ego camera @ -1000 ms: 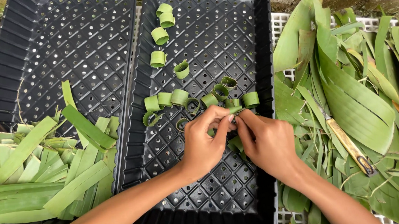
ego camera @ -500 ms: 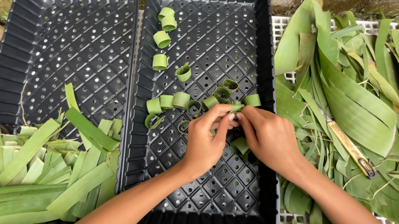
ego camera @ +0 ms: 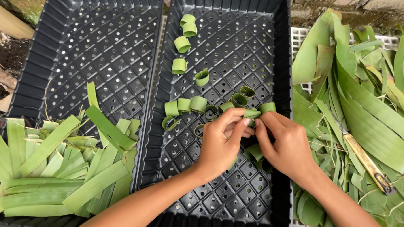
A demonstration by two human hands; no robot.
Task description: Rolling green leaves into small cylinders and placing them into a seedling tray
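Two black perforated trays sit side by side outdoors; the right tray [ego camera: 276,57] holds scattered leaf rings [ego camera: 186,104] toward its far end and middle. Over its right edge, the left hand [ego camera: 221,144] and right hand [ego camera: 286,146] meet, fingertips pinched shut on a green leaf strip [ego camera: 251,112], mostly hidden between them. Cut strips [ego camera: 56,176] fill the left tray's near end. A knife [ego camera: 367,161] lies half buried in leaves.

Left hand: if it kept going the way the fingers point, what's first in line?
The left hand points up and right, fingertips pinching a green leaf strip together with the right hand. Straight on, it would probably first meet the rolled leaf ring just beyond, then the black tray's right wall. Depth is unclear.
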